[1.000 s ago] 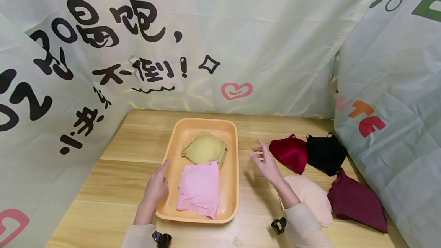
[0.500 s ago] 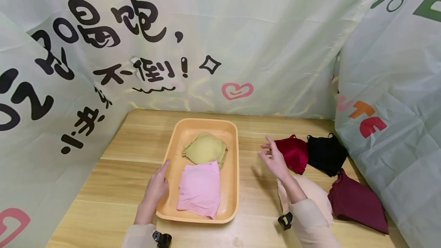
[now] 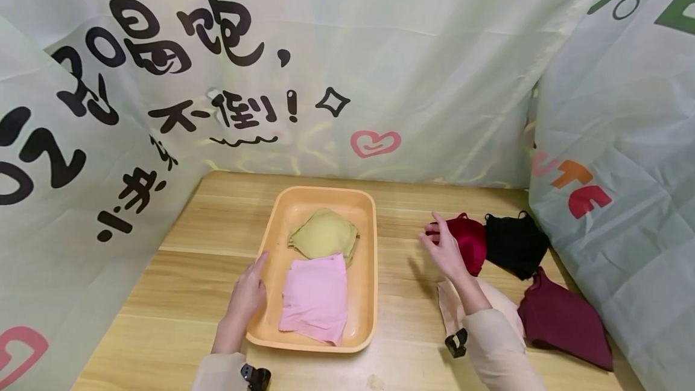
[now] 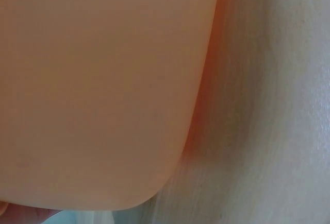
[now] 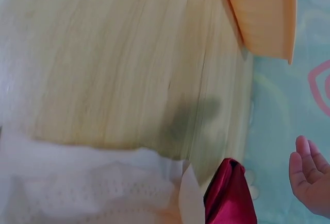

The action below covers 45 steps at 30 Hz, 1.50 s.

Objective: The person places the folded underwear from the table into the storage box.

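My left hand [image 3: 248, 294] grips the left rim of the orange tray [image 3: 369, 294] near its front corner. In the left wrist view the tray's outer wall [image 4: 103, 90] fills most of the picture. A folded yellow-green bra [image 3: 324, 234] lies in the tray, with a folded pink garment [image 3: 315, 297] in front of it. My right hand [image 3: 446, 253] holds nothing and hovers over the left side of a dark red satin bra [image 3: 471, 240], fingers loosely extended. Its forearm crosses above a pale peach bra [image 3: 496, 303] and hides part of it.
A black lace-edged bra [image 3: 513, 243] lies right of the red one. Nearer the front right is a maroon bra [image 3: 567, 321]. Printed fabric walls [image 3: 434, 107] enclose the wooden table [image 3: 190, 294] at the back and both sides.
My right hand has moved rightward from beside the red bra to over it. The left hand and the tray have stayed in place.
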{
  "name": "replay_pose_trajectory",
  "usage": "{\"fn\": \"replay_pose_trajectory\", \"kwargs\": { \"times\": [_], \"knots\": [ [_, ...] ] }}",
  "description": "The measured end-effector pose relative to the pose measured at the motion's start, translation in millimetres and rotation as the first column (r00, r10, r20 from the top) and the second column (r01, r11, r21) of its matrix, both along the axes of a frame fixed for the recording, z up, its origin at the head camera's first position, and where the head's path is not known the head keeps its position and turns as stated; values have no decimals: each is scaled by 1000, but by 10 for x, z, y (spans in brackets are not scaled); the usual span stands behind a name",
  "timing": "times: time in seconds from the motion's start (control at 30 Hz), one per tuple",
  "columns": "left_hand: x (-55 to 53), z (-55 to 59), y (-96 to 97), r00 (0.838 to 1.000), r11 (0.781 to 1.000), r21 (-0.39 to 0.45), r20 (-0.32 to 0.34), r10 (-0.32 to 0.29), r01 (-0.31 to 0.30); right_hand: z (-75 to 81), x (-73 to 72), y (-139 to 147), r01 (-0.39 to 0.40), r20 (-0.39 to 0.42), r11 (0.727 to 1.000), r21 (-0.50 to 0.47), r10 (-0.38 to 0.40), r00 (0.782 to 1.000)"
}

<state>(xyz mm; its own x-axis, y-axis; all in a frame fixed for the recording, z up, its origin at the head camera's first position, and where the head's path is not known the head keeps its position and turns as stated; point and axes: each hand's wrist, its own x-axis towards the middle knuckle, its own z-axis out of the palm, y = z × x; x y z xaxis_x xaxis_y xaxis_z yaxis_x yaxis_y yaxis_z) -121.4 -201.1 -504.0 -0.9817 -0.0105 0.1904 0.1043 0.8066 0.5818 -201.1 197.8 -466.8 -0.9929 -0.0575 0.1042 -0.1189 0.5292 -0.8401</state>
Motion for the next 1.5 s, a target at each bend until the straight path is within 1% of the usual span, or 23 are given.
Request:
{"fn": "replay_pose_trajectory", "kwargs": {
  "times": [0.17, 0.33, 0.4, 0.5, 0.6, 0.73, 0.93, 1.1, 1.3, 1.4, 1.5],
  "knots": [
    [-8, -11, -11, 1000, 1000, -3, 0, 4, -4, -17, -38, 73, 26, -2, 999, 30, -26, 1000],
    [-8, -15, -12, 1000, 1000, -8, -25, -6, 6, -17, -58, 148, 64, -8, 996, 68, -64, 998],
    [-7, -15, -8, 999, 1000, -14, -34, -10, 9, -18, -68, 182, 75, 12, 995, 64, -76, 997],
    [-8, -13, 0, 999, 1000, -12, -33, -12, 11, -17, -87, 233, 85, 52, 995, 44, -88, 995],
    [-1, -13, -1, 1000, 1000, -5, -28, -10, 10, -23, -108, 271, 92, 72, 995, 44, -95, 993],
    [-5, -13, -3, 1000, 1000, -3, -25, -10, 10, -30, -131, 326, 110, 95, 992, 59, -115, 989],
    [-5, -6, 2, 1000, 1000, -12, -27, -10, 10, -40, -144, 415, 155, 121, 983, 100, -167, 979],
    [-1, 9, 6, 1000, 1000, -7, -21, -9, 8, -28, -170, 483, 192, 144, 972, 137, -212, 967],
    [-3, 1, -1, 1000, 1000, -12, -12, -9, 9, 1, -221, 573, 250, 175, 951, 180, -281, 944],
    [-10, -14, -6, 1000, 1000, -12, -7, -10, 10, 2, -249, 623, 267, 209, 945, 188, -304, 929],
    [-10, -20, -8, 1000, 1000, -7, -7, -10, 10, 0, -261, 666, 263, 267, 944, 197, -310, 912]
  ]
}}
